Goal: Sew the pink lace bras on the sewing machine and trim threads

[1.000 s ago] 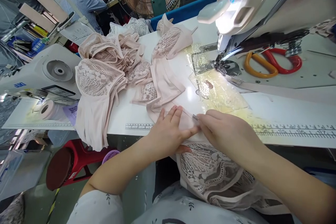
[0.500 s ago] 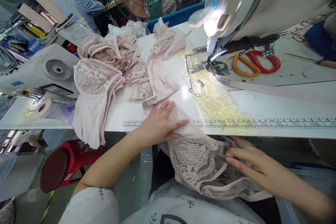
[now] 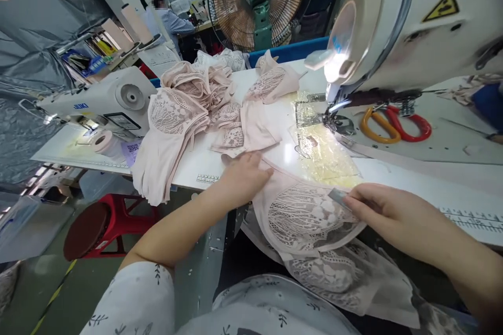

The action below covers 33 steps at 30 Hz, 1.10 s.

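Observation:
A pale pink lace bra (image 3: 302, 214) hangs over the table's front edge toward my lap, its lace cup facing up. My left hand (image 3: 249, 178) is closed on the plain fabric beside the cup, at the table edge, with fingers curled and thumb near them. At the cup's upper right corner, my right hand (image 3: 387, 214) pinches the bra's edge. A small flat grey piece (image 3: 338, 198) sticks out from those fingertips; I cannot tell what it is. Lower lace and sheer fabric drape over my lap. Behind the bra stands the sewing machine's lit needle area (image 3: 334, 115).
Stacked pink bra pieces (image 3: 176, 115) lie left on the white table (image 3: 188, 167). Scissors with orange and red handles (image 3: 396, 124) rest by the machine. A second sewing machine (image 3: 118, 99), a green fan (image 3: 261, 5) and a red stool (image 3: 113, 225) stand around. A person (image 3: 168, 21) sits farther back.
The view has shifted, so the background sits lower and farther right. My right hand has risen to the table edge, lifting and spreading the cup flatter. My left fingers have curled in.

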Tool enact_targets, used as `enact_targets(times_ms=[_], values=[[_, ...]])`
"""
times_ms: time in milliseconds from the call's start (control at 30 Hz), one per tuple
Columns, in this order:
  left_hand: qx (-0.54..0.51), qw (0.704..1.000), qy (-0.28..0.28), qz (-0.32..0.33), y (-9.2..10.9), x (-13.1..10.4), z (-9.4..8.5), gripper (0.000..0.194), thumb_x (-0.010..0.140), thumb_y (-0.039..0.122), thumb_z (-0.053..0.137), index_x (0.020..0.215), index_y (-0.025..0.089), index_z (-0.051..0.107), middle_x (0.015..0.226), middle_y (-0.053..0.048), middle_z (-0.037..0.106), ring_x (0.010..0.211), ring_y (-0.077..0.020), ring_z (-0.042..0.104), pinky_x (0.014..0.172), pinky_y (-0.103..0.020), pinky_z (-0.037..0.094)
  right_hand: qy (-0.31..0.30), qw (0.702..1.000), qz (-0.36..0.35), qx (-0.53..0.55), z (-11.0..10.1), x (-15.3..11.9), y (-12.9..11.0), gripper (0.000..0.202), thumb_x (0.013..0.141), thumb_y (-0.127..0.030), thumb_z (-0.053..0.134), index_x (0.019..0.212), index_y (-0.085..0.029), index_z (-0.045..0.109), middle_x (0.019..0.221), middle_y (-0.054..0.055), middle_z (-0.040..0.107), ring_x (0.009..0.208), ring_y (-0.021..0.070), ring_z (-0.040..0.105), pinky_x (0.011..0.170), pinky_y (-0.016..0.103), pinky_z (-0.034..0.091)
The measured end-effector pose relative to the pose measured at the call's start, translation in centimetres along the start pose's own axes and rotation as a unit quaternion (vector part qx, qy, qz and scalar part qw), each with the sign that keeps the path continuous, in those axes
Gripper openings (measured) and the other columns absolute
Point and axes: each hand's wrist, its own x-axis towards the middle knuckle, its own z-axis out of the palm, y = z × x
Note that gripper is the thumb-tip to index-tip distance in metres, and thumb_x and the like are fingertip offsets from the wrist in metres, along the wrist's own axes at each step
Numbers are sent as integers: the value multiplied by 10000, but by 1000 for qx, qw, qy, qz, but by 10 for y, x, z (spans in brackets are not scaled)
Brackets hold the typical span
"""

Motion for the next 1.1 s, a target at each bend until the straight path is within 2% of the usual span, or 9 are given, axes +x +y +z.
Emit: enact_targets(times_ms=[100, 200, 267, 367, 400, 500, 700, 867, 1100], values=[[-37, 999, 21, 15, 26, -2, 6, 405, 940, 165, 341, 1312, 109, 492, 1374, -184, 458, 1227, -272, 478, 941, -389, 449, -88, 995, 37, 23, 5, -1, 7, 371, 895, -337, 444, 545, -224, 398, 489, -18, 489, 418, 124, 493, 383, 229, 360], [-85, 995, 62, 4, 42, -1, 22, 483, 972, 348, 327, 1392, 117, 390, 1466, -203, 353, 1321, -289, 394, 992, -404, 429, -112, 992, 49, 25, 2, -5, 14, 372, 898, -378, 432, 559, -228, 405, 502, -16, 481, 431, 134, 491, 399, 244, 373], [-95, 991, 92, -6, 47, -1, 34, 539, 949, 468, 362, 1389, 159, 406, 1480, -202, 331, 1363, -314, 329, 1055, -461, 362, -104, 994, 36, 20, -3, -5, 17, 363, 902, -386, 427, 576, -229, 447, 596, 13, 548, 500, 148, 536, 434, 254, 408], [-111, 986, 119, -28, 48, 0, 45, 532, 918, 520, 410, 1358, 226, 460, 1483, -170, 337, 1377, -317, 301, 1093, -487, 306, -37, 999, 31, -3, -8, 3, 14, 301, 894, -361, 450, 638, -227, 534, 904, 80, 632, 690, 180, 612, 495, 266, 441], [-118, 985, 123, -36, 48, 1, 46, 530, 910, 530, 424, 1353, 243, 469, 1487, -160, 329, 1375, -320, 300, 1092, -487, 307, -16, 999, 33, -7, -6, 9, 10, 281, 892, -353, 457, 659, -224, 546, 921, 84, 630, 699, 181, 611, 499, 264, 437], [-138, 981, 125, -48, 48, 1, 45, 543, 885, 562, 453, 1344, 274, 485, 1493, -151, 304, 1373, -351, 289, 1084, -502, 313, 22, 1000, 12, -2, 10, 30, -6, 264, 909, -334, 440, 722, -205, 575, 721, 42, 598, 581, 150, 552, 479, 245, 389], [-150, 978, 135, -52, 48, 2, 47, 563, 860, 581, 484, 1350, 306, 473, 1490, -140, 309, 1367, -357, 294, 1071, -515, 335, 77, 986, -101, -105, 47, 66, -23, 304, 897, -208, 391, 897, -162, 692, 601, 17, 512, 506, 129, 451, 432, 226, 213], [-158, 975, 153, -40, 48, 3, 51, 533, 849, 555, 522, 1303, 278, 534, 1476, -171, 328, 1364, -366, 305, 1074, -518, 335, 55, 982, -119, -136, 52, 75, -27, 330, 892, -199, 374, 882, -148, 699, 573, 4, 431, 482, 120, 357, 437, 233, 157], [-159, 971, 172, -43, 49, 4, 53, 511, 826, 568, 548, 1247, 281, 580, 1475, -159, 328, 1358, -381, 305, 1049, -543, 358, 39, 978, -141, -146, 51, 76, -28, 308, 866, -173, 368, 722, -135, 638, 552, -14, 356, 454, 107, 295, 428, 231, 138]])
